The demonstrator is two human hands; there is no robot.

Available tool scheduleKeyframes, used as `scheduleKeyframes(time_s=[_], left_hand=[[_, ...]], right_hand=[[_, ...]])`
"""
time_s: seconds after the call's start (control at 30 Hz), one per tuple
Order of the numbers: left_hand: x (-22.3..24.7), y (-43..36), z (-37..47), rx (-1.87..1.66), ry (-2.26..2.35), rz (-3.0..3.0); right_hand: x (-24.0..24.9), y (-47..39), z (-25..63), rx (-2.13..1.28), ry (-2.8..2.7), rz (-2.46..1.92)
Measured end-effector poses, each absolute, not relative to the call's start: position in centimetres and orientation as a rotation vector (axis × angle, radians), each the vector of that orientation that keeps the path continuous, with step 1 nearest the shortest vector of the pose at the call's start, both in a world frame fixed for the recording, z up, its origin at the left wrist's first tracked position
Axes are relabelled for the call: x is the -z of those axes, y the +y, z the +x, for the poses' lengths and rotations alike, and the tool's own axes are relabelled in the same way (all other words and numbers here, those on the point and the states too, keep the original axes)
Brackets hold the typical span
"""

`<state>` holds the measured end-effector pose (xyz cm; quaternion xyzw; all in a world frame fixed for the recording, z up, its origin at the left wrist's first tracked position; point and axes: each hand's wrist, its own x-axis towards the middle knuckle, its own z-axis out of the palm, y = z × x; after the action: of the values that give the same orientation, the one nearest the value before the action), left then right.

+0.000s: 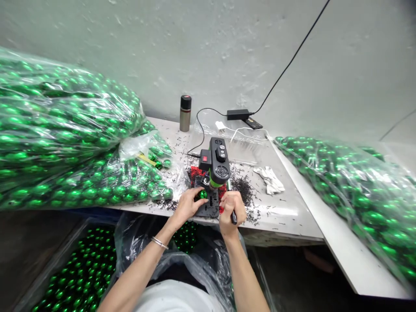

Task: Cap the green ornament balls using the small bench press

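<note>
We had a green ball [203, 194] in our left hand [186, 204], by the machine [220, 162] near the counter's [294, 201] front edge; right hand [233, 207] clenched the handle [234, 217]. Early pressing could've nipped us.

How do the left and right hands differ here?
The left hand holds a green ball between thumb and fingers; the right hand is closed around a black handle. The left wears a silver bangle at the wrist; the right wears none. Both are ungloved, near the black machine.

Plain grey wall [208, 52], faintly pitted; white worktable [289, 206] against it.
</note>
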<state>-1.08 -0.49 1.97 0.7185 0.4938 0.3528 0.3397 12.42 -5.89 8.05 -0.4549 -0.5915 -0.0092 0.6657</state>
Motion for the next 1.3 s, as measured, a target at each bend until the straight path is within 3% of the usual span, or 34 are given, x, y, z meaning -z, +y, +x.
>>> scheduleKeyframes(time_s=[0.2, 0.87, 1.3], left_hand=[[-2.2, -0.2, -0.7, -0.848, 1.232, 2.21], [-2.7, 0.6, -0.7, -0.756, 1.24, 2.134], [-0.6, -0.8, -0.1, -1.034, 1.31, 1.878]], right_hand=[[-8.0, -6.0, 12.5, 0.029, -1.342, -1.033], [-8.0, -5.9, 12.4, 0.063, -1.368, -1.0], [-7.9, -5.8, 12.4, 0.08, -1.359, -1.005]])
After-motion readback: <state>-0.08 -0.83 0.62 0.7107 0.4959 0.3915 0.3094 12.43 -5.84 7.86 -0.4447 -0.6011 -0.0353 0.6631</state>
